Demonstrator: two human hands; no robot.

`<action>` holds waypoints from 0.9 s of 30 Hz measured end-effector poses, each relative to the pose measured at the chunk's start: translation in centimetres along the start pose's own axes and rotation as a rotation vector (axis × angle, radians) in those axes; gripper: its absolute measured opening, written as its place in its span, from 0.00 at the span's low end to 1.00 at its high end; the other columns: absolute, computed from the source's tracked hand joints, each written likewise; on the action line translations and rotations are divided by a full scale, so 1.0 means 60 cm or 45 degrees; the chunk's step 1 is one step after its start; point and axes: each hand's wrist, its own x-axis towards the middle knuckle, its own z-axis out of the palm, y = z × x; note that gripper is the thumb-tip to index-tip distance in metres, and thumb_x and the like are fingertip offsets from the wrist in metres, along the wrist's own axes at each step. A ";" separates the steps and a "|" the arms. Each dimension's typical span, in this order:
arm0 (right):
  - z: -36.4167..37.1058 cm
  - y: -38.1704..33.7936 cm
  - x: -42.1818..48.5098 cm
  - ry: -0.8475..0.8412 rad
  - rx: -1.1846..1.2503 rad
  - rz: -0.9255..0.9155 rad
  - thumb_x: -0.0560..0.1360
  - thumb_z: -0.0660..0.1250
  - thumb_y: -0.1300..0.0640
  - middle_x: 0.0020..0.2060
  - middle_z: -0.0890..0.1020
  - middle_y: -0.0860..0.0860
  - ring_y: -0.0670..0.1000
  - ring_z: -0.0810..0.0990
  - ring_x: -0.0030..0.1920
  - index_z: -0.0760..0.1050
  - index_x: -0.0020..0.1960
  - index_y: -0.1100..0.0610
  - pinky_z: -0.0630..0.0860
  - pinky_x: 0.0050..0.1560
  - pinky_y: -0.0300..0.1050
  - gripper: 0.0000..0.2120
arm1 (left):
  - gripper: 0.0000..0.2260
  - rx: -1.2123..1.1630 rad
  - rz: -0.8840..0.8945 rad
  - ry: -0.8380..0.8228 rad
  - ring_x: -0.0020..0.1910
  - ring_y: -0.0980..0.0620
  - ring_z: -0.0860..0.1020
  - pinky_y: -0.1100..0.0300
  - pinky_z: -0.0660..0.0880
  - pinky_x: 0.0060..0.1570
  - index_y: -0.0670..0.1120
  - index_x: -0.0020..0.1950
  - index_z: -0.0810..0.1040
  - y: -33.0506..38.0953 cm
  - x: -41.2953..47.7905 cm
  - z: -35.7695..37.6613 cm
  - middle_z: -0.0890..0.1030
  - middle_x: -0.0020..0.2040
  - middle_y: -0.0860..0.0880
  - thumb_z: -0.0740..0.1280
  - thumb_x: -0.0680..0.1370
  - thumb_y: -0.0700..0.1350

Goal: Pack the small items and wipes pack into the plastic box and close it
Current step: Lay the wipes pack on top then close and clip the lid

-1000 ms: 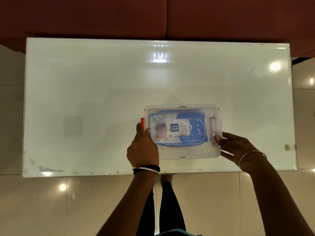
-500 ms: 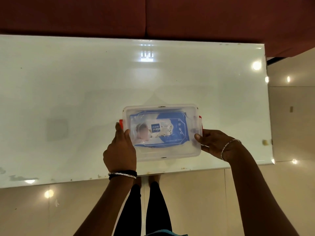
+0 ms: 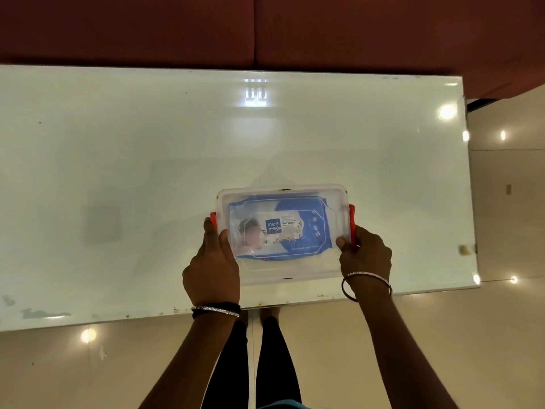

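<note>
A clear plastic box (image 3: 295, 273) with its lid on sits near the front edge of the white table (image 3: 147, 160). Through the lid I see a blue wipes pack (image 3: 298, 214) lying flat inside. Red latches (image 3: 351, 222) stand at both short ends. My left hand (image 3: 213, 267) grips the left end, thumb on the lid, fingers over the left latch. My right hand (image 3: 364, 255) grips the right end, covering the lower part of the right latch. No small items show; the pack hides whatever lies beneath it.
The glossy table reflects ceiling lights. A dark red sofa (image 3: 265, 28) runs along its far side. Tiled floor (image 3: 507, 202) lies to the right and in front, with my legs (image 3: 253, 358) below the table edge.
The right latch has folded against the box end, and my right hand has closed over that end. My view has shifted, so the box sits further right in frame than half a second ago.
</note>
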 end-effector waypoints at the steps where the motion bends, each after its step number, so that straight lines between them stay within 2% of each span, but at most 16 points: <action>1: 0.002 0.000 -0.002 0.011 -0.001 -0.003 0.76 0.68 0.58 0.44 0.85 0.58 0.62 0.82 0.46 0.80 0.55 0.58 0.69 0.45 0.43 0.09 | 0.20 -0.006 0.006 0.003 0.20 0.43 0.71 0.64 0.59 0.28 0.40 0.68 0.73 0.000 0.001 -0.001 0.79 0.27 0.40 0.58 0.79 0.48; 5: 0.001 0.001 -0.009 0.054 0.032 -0.018 0.76 0.69 0.57 0.48 0.85 0.58 0.62 0.83 0.49 0.79 0.61 0.58 0.74 0.50 0.47 0.14 | 0.17 -0.108 0.034 0.018 0.21 0.49 0.66 0.62 0.62 0.28 0.40 0.65 0.76 -0.010 0.004 -0.007 0.78 0.25 0.41 0.63 0.78 0.45; 8: 0.004 0.004 -0.017 0.084 0.110 -0.018 0.76 0.69 0.57 0.50 0.85 0.58 0.62 0.83 0.49 0.78 0.64 0.58 0.77 0.55 0.51 0.16 | 0.16 -0.253 0.073 0.032 0.21 0.48 0.69 0.61 0.66 0.28 0.40 0.64 0.77 -0.022 0.013 -0.013 0.80 0.27 0.41 0.66 0.78 0.44; 11: 0.012 -0.009 -0.021 0.111 0.187 -0.029 0.76 0.69 0.57 0.49 0.86 0.58 0.63 0.83 0.48 0.78 0.64 0.58 0.76 0.53 0.49 0.16 | 0.15 -0.278 0.131 0.111 0.22 0.43 0.75 0.62 0.66 0.30 0.41 0.62 0.79 -0.034 0.037 -0.022 0.82 0.28 0.41 0.68 0.76 0.44; 14: 0.023 -0.039 -0.015 0.106 0.234 -0.087 0.77 0.68 0.56 0.49 0.86 0.58 0.62 0.84 0.48 0.78 0.64 0.58 0.75 0.52 0.46 0.17 | 0.15 -0.318 0.132 0.200 0.27 0.40 0.80 0.61 0.68 0.33 0.42 0.62 0.79 -0.043 0.074 -0.030 0.84 0.33 0.39 0.67 0.77 0.45; 17: 0.028 -0.079 0.008 0.111 0.285 -0.120 0.77 0.68 0.56 0.51 0.85 0.57 0.60 0.84 0.50 0.77 0.66 0.57 0.74 0.54 0.44 0.18 | 0.16 -0.349 0.132 0.193 0.34 0.37 0.81 0.56 0.72 0.35 0.44 0.65 0.77 -0.049 0.112 -0.039 0.85 0.39 0.38 0.64 0.79 0.48; 20: 0.031 -0.115 0.038 0.131 0.296 -0.148 0.76 0.69 0.56 0.53 0.85 0.57 0.60 0.84 0.51 0.77 0.65 0.56 0.70 0.51 0.40 0.18 | 0.17 -0.334 0.112 0.184 0.35 0.38 0.80 0.57 0.70 0.35 0.47 0.67 0.75 -0.051 0.152 -0.038 0.84 0.37 0.39 0.62 0.80 0.50; 22: 0.032 -0.133 0.058 0.134 0.272 -0.164 0.76 0.68 0.56 0.53 0.85 0.57 0.61 0.83 0.51 0.77 0.65 0.56 0.70 0.51 0.41 0.17 | 0.18 -0.344 0.119 0.189 0.37 0.38 0.81 0.56 0.71 0.37 0.47 0.67 0.75 -0.049 0.174 -0.035 0.84 0.38 0.39 0.61 0.80 0.51; 25: 0.034 -0.141 0.077 0.140 0.255 -0.158 0.77 0.68 0.56 0.55 0.85 0.57 0.61 0.83 0.53 0.77 0.65 0.56 0.73 0.55 0.45 0.18 | 0.18 -0.318 0.139 0.178 0.42 0.38 0.81 0.51 0.75 0.42 0.48 0.68 0.74 -0.045 0.191 -0.031 0.85 0.44 0.39 0.60 0.80 0.52; 27: 0.035 -0.140 0.084 0.141 0.248 -0.139 0.76 0.69 0.55 0.56 0.84 0.57 0.61 0.82 0.54 0.76 0.66 0.57 0.74 0.57 0.47 0.19 | 0.18 -0.292 0.149 0.177 0.41 0.38 0.81 0.51 0.74 0.41 0.49 0.68 0.74 -0.045 0.196 -0.028 0.85 0.43 0.39 0.60 0.80 0.52</action>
